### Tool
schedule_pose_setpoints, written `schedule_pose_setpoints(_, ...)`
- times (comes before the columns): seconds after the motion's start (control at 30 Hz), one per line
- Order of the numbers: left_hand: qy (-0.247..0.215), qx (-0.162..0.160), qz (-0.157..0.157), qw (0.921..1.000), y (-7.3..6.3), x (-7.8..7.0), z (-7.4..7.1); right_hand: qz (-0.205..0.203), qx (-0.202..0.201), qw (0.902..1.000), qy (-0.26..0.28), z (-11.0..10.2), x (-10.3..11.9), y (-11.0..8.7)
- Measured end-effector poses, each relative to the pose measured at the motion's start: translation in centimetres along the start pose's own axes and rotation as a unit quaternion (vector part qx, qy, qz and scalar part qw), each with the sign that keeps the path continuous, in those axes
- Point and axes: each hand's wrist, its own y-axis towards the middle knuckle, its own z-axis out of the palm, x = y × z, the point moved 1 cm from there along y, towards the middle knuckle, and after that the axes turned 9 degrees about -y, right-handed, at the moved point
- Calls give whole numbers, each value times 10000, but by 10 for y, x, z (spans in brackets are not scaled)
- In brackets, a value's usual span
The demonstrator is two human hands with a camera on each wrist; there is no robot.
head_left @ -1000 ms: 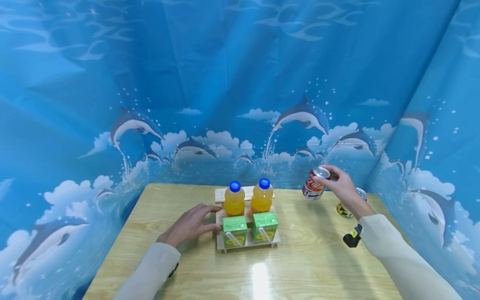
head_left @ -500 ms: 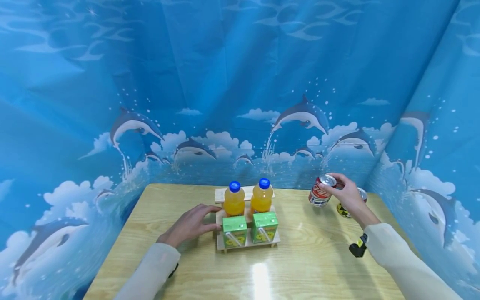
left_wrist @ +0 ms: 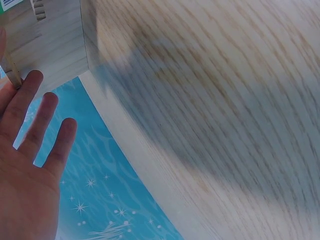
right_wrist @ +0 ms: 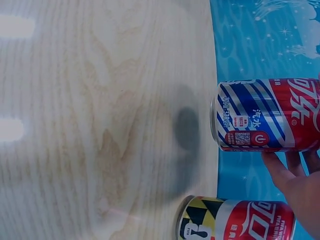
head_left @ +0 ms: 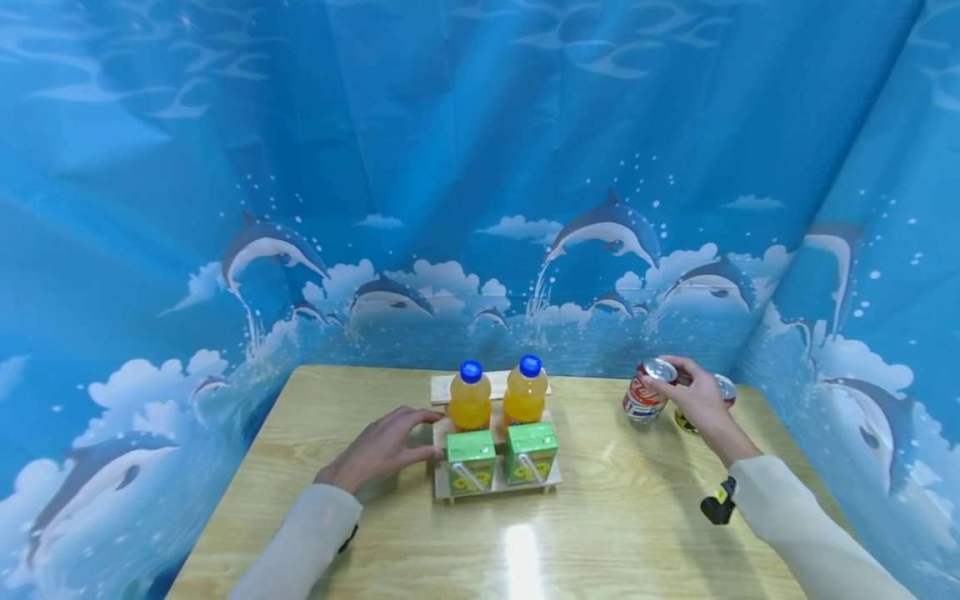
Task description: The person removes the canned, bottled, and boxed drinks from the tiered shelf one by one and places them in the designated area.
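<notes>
Green juice boxes (head_left: 471, 454) are carried nearest on the wooden rack (head_left: 498, 383), pinched at nine o'clock by the left hand (head_left: 378, 450); at two o'clock the red can (head_left: 643, 398) is gripped by the right hand (head_left: 703, 402), seemingly mid-transfer, with level handling clear of the second can (right_wrist: 240, 220) called for.

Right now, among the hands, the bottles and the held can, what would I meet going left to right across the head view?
Left hand, left orange drink bottle, right orange drink bottle, held red can, right hand.
</notes>
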Motion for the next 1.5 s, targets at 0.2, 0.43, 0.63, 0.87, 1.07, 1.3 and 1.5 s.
schedule_pose_setpoints(0.2, 7, 14, 78, 10000, 0, 1, 0, 105, 37, 9999, -54, 2, -6, -2)
schedule_pose_setpoints(0.43, -8, 40, -44, 10000, 1, 0, 0, 82, 40, 9999, -100, 2, -11, -3)
schedule_pose_setpoints(0.63, 20, 42, -73, 10000, 2, 1, 0, 165, 122, 9998, -43, 3, -15, -3)
schedule_pose_setpoints(0.87, 46, 43, -87, 9999, 3, 1, 0, 135, 55, 9998, -133, 7, -17, -2)
schedule_pose_setpoints(1.07, 31, 40, -52, 10000, 2, 0, 0, 128, -26, 9998, -160, 9, -18, -3)
schedule_pose_setpoints(1.3, 20, 33, -22, 10000, 1, 0, 0, 234, 43, 9997, 41, 10, -17, -3)
schedule_pose_setpoints(1.5, 24, 38, -26, 10000, 1, 1, -1, 208, 109, 9997, 11, 12, -19, -3)
